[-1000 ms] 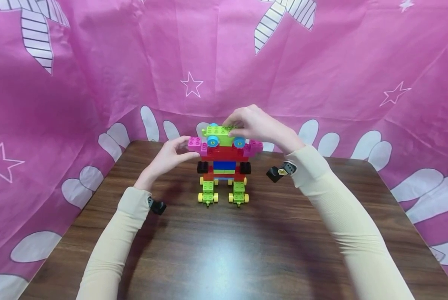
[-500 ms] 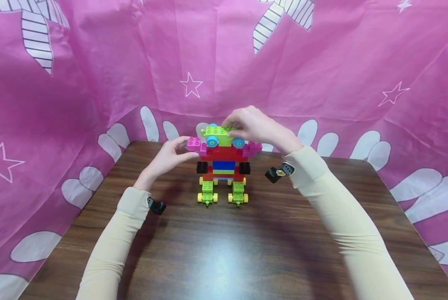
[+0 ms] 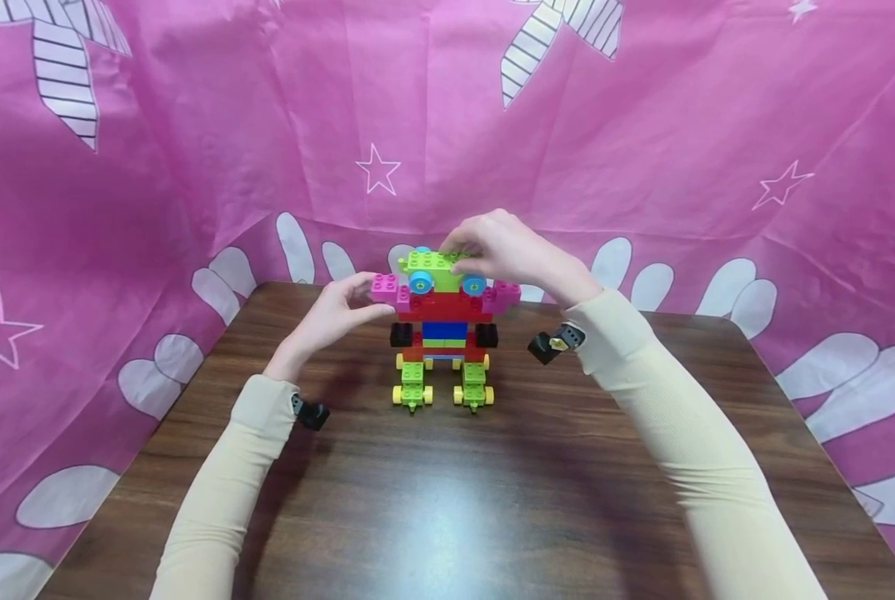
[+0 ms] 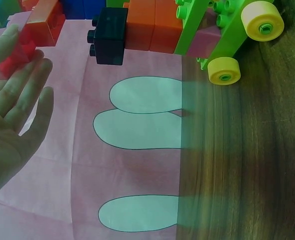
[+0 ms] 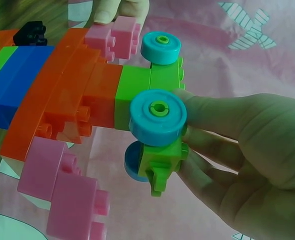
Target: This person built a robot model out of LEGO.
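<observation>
A toy figure built of bricks stands upright on the table in the head view. On top sits a lime-green wheeled brick (image 3: 427, 262) with blue wheels (image 5: 157, 116); my right hand (image 3: 503, 250) pinches it from above, between thumb and fingers. At the figure's left side my left hand (image 3: 333, 315) holds the pink bricks (image 3: 384, 288) of one arm, thumb in front and fingers behind. Matching pink bricks (image 5: 71, 205) stick out on the other side. Red bricks (image 3: 443, 307) and a blue brick (image 3: 444, 332) form the body, flanked by black bricks (image 4: 110, 36).
Two green legs (image 3: 412, 373) with yellow wheels (image 4: 262, 21) carry the figure on the brown wooden table (image 3: 447, 492). A pink patterned cloth (image 3: 267, 108) hangs close behind and along the sides. Small black devices (image 3: 557, 342) are strapped at both cuffs.
Both hands keep their places on the figure. The whole head view has shifted slightly, so everything appears a little farther left.
</observation>
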{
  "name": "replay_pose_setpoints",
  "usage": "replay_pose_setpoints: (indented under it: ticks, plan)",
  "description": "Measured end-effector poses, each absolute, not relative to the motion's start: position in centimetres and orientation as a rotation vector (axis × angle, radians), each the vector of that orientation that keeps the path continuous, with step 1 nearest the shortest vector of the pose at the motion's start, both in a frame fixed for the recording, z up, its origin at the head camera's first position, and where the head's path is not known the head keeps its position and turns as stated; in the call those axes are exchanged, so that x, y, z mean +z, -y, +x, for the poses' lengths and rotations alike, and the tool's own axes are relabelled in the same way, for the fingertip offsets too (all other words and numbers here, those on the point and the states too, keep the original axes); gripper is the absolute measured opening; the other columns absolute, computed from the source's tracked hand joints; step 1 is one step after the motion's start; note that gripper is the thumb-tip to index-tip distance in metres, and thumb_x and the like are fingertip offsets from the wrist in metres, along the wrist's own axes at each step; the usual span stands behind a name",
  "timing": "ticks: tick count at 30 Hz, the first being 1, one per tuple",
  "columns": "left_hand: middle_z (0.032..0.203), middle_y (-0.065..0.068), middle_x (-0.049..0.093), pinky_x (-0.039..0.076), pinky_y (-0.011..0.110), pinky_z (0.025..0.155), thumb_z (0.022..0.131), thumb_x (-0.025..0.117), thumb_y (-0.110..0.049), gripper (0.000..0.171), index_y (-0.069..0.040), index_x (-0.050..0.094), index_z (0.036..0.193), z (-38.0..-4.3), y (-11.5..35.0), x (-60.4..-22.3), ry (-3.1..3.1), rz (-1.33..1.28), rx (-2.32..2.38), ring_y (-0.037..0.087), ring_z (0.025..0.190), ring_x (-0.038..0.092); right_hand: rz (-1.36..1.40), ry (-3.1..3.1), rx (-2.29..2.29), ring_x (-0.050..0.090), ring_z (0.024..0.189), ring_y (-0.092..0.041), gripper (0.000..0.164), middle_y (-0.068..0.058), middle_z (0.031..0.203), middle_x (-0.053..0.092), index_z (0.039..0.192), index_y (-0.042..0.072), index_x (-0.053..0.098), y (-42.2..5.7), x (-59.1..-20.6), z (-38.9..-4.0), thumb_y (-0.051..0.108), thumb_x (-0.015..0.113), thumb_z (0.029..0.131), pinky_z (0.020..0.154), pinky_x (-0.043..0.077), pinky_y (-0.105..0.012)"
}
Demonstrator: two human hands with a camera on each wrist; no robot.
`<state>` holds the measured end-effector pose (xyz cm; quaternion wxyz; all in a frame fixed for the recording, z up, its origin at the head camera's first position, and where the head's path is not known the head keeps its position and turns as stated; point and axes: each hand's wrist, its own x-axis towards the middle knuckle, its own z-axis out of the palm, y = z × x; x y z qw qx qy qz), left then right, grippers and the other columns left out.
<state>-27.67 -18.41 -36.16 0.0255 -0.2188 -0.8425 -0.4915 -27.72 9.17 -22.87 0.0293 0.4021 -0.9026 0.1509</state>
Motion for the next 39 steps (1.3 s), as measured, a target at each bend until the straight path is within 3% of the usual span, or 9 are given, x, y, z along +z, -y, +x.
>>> replay_pose_setpoints:
  ticks: [10,23,32,39]
  plan:
    - [0.119,0.010,0.070,0.055,0.022,0.082,0.089,0.075,-0.031,0.049,-0.012,0.060,0.131,-27.8,18.5,-36.3,2.602,-0.685,-1.520,0.016,0.102,0.065,1.226,2.801,0.441,0.072,0.103,-0.025,0.029,-0.010,0.111,0.075,0.116,0.007,0.073,-9.1,-22.8,-27.8,0.016,0.075,0.088,0.092,0.058,-0.039]
    - [0.121,0.010,0.070,0.055,0.022,0.083,0.089,0.075,-0.031,0.050,-0.012,0.060,0.132,-27.8,18.4,-36.2,2.610,-0.667,-1.525,0.024,0.108,0.065,1.194,2.832,0.617,0.071,0.107,-0.023,0.032,-0.009,0.116,0.074,0.120,0.009,0.071,-9.7,-23.2,-28.4,0.018,0.074,0.089,0.094,0.057,-0.038]
    - [0.121,0.010,0.070,0.055,0.022,0.085,0.089,0.075,-0.030,0.049,-0.012,0.060,0.132,-27.9,18.3,-36.2,2.604,-0.676,-1.547,0.021,0.108,0.066,1.195,2.781,0.687,0.069,0.109,-0.022,0.034,-0.008,0.119,0.072,0.121,0.011,0.071,-10.2,-23.9,-28.6,0.019,0.075,0.089,0.094,0.058,-0.038]
    - [0.121,0.010,0.070,0.055,0.022,0.083,0.088,0.076,-0.030,0.051,-0.011,0.060,0.133,-27.7,18.3,-36.2,2.602,-0.655,-1.553,0.028,0.110,0.064,1.226,2.740,0.630,0.067,0.109,-0.021,0.033,-0.007,0.119,0.073,0.121,0.011,0.071,-10.1,-24.0,-28.5,0.019,0.075,0.089,0.092,0.057,-0.037]
